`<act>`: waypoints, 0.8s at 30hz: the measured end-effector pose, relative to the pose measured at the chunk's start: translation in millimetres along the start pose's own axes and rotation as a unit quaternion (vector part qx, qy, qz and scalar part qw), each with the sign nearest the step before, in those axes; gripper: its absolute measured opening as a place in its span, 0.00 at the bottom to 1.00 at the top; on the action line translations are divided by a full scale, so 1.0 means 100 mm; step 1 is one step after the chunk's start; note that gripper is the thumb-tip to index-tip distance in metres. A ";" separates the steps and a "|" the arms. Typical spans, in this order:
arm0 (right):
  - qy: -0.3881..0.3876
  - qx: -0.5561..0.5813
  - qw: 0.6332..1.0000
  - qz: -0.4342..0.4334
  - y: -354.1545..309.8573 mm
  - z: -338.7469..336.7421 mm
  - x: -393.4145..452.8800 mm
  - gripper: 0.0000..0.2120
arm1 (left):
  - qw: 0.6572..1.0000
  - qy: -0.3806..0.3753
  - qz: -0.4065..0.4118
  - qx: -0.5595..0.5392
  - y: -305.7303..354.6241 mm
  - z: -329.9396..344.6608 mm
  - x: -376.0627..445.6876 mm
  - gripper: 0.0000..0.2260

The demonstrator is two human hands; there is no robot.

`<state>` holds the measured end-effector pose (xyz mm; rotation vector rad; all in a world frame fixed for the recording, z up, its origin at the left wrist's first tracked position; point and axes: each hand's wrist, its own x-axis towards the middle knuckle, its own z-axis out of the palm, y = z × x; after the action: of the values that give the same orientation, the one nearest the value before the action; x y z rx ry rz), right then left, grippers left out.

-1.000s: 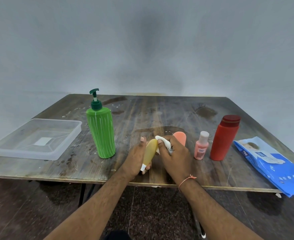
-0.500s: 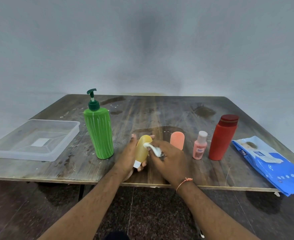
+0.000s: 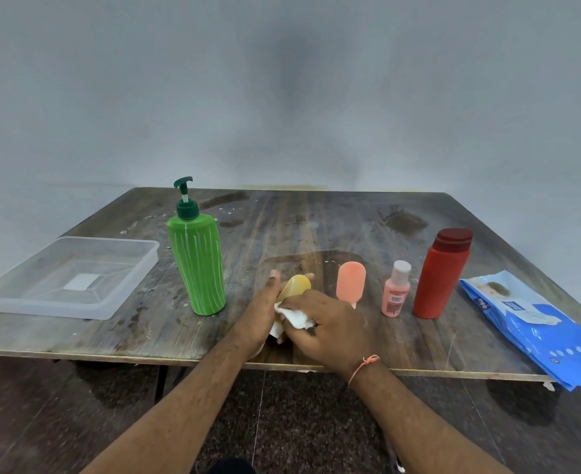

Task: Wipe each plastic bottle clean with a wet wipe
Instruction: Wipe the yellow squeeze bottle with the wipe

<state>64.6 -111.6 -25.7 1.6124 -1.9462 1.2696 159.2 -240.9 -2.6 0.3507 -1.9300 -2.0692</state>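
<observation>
Head view: nearest me, over the front edge of the wooden table (image 3: 118,336), my left hand (image 3: 260,316) is curled round the yellow bottle (image 3: 296,285), holding it tilted with its white cap end toward me and its rounded base pointing away. My right hand (image 3: 326,326), with an orange thread at the wrist, pinches a crumpled white wet wipe (image 3: 296,317) and presses it against the lower part of that bottle, just above the cap.

A little farther back stand the others, all upright. To my left, near the hands, is the tall green pump bottle (image 3: 197,265). Just beyond my right hand is the peach bottle (image 3: 350,281), then the small pink bottle (image 3: 396,289) beside it, then the red bottle (image 3: 441,273). None of these touch each other.

At the right edge lies the blue pack of wipes (image 3: 535,326), its near corner hanging over the table's front. At the far left sits a clear plastic tray (image 3: 19,295).
</observation>
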 end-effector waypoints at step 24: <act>0.079 0.022 0.994 0.071 0.03 -0.03 0.05 0.08 | 0.993 0.076 -0.021 -0.088 0.00 -0.05 0.03 0.22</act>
<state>60.0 -112.6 -21.9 1.3678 -1.9752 1.4577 158.8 -246.7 -3.3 0.4965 -1.6527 -2.1533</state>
